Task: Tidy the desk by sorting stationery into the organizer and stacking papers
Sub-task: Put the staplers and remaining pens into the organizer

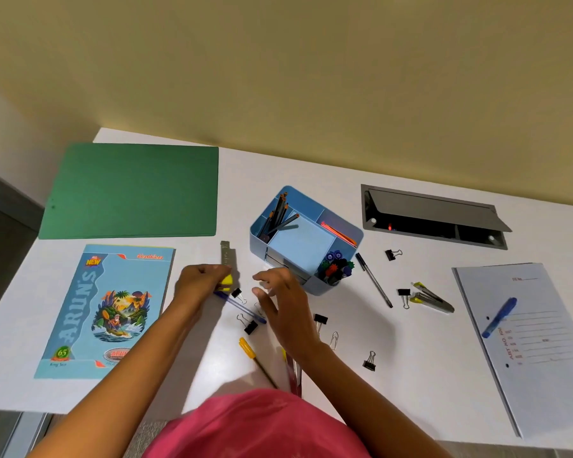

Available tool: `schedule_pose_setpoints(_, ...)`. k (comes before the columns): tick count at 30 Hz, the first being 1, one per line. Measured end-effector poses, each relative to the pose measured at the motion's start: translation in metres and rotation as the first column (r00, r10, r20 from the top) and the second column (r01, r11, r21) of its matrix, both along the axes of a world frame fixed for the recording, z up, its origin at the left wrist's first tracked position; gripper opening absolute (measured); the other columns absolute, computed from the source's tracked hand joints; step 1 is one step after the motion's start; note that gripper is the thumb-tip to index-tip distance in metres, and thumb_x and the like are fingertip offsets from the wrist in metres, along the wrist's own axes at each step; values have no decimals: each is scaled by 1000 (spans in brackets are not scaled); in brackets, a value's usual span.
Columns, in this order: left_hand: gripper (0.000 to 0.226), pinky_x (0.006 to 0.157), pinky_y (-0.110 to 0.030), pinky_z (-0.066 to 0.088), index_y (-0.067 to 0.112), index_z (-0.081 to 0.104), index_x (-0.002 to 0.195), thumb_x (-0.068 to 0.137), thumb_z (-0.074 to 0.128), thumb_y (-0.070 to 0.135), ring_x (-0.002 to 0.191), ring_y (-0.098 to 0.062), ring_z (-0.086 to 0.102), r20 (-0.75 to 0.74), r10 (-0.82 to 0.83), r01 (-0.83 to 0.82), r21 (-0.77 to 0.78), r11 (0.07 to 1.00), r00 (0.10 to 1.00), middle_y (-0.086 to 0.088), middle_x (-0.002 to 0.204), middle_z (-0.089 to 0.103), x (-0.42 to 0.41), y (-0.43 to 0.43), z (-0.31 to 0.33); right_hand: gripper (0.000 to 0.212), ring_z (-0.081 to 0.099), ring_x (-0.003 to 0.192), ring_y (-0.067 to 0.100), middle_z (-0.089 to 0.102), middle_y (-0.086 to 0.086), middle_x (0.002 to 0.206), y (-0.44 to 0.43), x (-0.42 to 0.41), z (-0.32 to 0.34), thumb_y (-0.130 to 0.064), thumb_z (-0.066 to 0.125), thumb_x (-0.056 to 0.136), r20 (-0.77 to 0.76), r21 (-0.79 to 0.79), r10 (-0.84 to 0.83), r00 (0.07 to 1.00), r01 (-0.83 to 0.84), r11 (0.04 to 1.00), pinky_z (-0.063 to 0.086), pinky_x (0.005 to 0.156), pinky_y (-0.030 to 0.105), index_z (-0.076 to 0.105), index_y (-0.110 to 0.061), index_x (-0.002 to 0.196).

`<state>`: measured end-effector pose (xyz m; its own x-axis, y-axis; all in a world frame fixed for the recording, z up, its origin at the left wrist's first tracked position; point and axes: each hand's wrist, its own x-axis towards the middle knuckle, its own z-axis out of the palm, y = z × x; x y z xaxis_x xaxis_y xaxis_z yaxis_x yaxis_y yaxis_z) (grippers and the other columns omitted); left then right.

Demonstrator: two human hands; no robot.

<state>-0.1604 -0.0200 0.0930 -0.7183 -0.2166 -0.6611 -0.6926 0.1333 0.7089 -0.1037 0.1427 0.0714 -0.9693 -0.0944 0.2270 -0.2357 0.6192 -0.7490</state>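
Note:
A blue desk organizer (306, 242) stands mid-desk with pencils, markers and an orange item in its compartments. My left hand (201, 280) grips a yellow utility knife (226, 280) whose metal blade sticks up toward the wall. My right hand (280, 302) hovers with relaxed, spread fingers just left of the organizer and holds nothing. Under the hands lie a blue pen (242, 307) and several black binder clips (250, 326). A black pen (374, 280) lies right of the organizer, and two cutters (432, 297) beyond it.
A green folder (133, 190) lies at the back left, a blue notebook (108, 309) in front of it. A white file (536, 342) with a blue marker (500, 317) on it sits at the right. A grey cable hatch (434, 214) is open behind. A yellow-handled tool (255, 358) lies near me.

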Motion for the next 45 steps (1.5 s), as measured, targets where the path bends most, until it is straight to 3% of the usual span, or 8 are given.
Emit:
schedule_pose_setpoints(3,14,55,-28,45,6,67,80,85,65,19,51,-19,54,156,24,-89,424,901,988,-12,71,61,5,22,18,28,57,94,9,55,1,108,-4,1,12,-28,64,90,132,-142,-10,991,29,989,50,76,20,57,-17,115)
schedule_pose_setpoints(7,20,53,-24,30,12,62,75,92,55,21,34,-6,38,161,-66,-43,589,807,985,2,45,47,13,44,33,24,60,84,4,60,-6,99,7,-2,37,-40,66,84,187,-213,-196,963,235,949,50,66,14,60,-25,102)
schedule_pose_setpoints(15,14,90,-25,48,13,70,96,88,58,10,85,-10,70,-26,-91,88,612,786,996,0,88,75,15,67,49,14,60,68,-7,64,-18,68,37,-3,89,-25,73,80,243,-214,-405,881,456,864,41,56,4,64,-20,90)
schedule_pose_setpoints(23,15,87,-26,50,20,70,101,88,64,16,90,-8,69,-290,-207,267,184,946,934,2,95,74,12,95,47,28,67,81,6,67,7,95,92,-48,112,-15,73,81,-199,-279,-572,796,513,811,52,72,11,62,-6,104)
schedule_pose_setpoints(30,31,109,-35,38,22,57,125,99,41,24,118,-10,53,-346,-191,236,93,967,919,6,124,60,-20,143,43,35,62,83,14,62,8,103,110,-122,67,-15,74,79,33,-1,-377,926,377,926,48,74,17,62,-6,110)
schedule_pose_setpoints(36,43,101,-27,32,25,50,134,100,31,44,121,-10,46,-267,-125,164,127,978,956,2,140,49,-60,162,42,37,54,100,21,56,11,110,106,-151,32,-22,70,82,95,163,-224,970,207,965,40,83,22,58,-6,114)
schedule_pose_setpoints(41,34,77,-23,35,27,55,105,101,25,44,94,-8,48,-245,-82,111,104,988,966,10,98,57,-77,170,41,33,50,103,24,55,13,109,108,-159,16,-16,69,81,116,267,-144,983,109,958,39,87,27,59,-4,110)
schedule_pose_setpoints(45,51,72,-30,33,18,55,92,101,14,47,73,-9,45,-236,-321,292,-148,945,917,1,77,48,-85,177,49,31,49,102,27,55,15,108,110,-162,8,1,62,79,101,356,-124,987,80,931,36,86,27,58,-3,109)
